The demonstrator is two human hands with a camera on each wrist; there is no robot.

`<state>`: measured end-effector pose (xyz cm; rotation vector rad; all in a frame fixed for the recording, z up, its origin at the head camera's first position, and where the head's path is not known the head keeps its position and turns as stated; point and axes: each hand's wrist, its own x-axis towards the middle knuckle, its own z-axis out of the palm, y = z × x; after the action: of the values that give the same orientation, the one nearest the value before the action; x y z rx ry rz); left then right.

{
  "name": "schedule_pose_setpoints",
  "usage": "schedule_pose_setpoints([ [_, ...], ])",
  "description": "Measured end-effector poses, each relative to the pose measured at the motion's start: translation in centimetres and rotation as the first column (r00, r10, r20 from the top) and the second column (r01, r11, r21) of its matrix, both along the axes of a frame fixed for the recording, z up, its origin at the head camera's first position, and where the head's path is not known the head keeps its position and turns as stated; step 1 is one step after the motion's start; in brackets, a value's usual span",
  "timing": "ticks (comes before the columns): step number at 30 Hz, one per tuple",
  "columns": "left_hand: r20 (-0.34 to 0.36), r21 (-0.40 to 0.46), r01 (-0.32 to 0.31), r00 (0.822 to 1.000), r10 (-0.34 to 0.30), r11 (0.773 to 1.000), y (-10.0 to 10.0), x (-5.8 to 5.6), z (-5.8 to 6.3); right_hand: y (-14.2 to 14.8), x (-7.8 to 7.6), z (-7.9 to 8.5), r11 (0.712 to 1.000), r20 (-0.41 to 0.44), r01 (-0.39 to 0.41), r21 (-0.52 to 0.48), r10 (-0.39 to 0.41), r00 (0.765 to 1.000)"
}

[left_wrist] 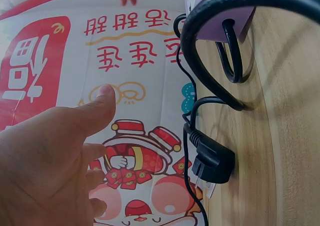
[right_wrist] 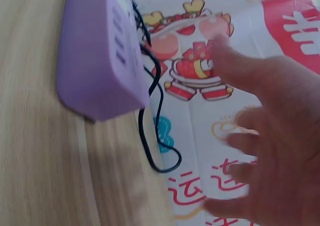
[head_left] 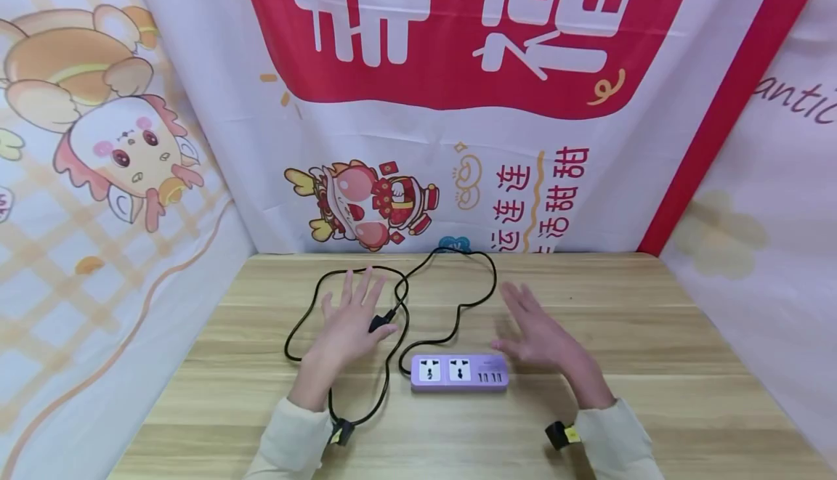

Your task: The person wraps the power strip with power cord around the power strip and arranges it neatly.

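Observation:
A purple power strip (head_left: 460,384) with two white sockets and several USB ports lies near the middle of the wooden table. Its black cord (head_left: 493,277) leaves the left end and loops behind and to the left, ending in a black plug (left_wrist: 216,158) that lies on the table. My left hand (head_left: 346,331) is spread above the cord's left loop, thumb beside the plug in the head view. On the other side, my right hand (head_left: 539,335), slightly blurred, hovers just right of the strip with fingers extended. Neither hand holds anything.
The wooden table (head_left: 654,349) ends at a hanging white and red printed cloth (head_left: 445,131). Patterned cloths also hang at the left (head_left: 163,269) and right (head_left: 752,247). Black wrist camera mounts (head_left: 559,435) sit by both cuffs.

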<state>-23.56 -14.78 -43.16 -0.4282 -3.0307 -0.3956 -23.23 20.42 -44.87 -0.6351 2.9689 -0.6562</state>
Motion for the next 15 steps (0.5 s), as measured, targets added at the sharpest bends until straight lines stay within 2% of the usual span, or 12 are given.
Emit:
schedule_pose_setpoints([
  [3, 0.008, 0.008, 0.017, 1.0, -0.017, 1.0, 0.1, -0.1, 0.1, -0.5, 0.5, 0.0, 0.995, 0.091, -0.095, -0.021, 0.097, 0.991],
  [7, 0.018, 0.001, 0.035, 0.999, -0.035, 0.999, 0.3, -0.1, -0.1, -1.3, 0.7, -0.3, 0.98, 0.173, -0.198, -0.018, 0.198, 0.965],
  [11, 0.041, 0.014, 0.042, 0.998, -0.042, 0.999, 0.5, 0.1, -0.3, -2.0, 0.9, -1.3, 0.973, 0.227, -0.231, 0.027, 0.219, 0.949],
  [15, 0.045, 0.018, 0.06, 0.997, -0.061, 0.998, 0.6, 0.1, -0.5, -2.6, 1.0, -2.0, 0.975, 0.211, -0.215, 0.06, 0.198, 0.957],
])
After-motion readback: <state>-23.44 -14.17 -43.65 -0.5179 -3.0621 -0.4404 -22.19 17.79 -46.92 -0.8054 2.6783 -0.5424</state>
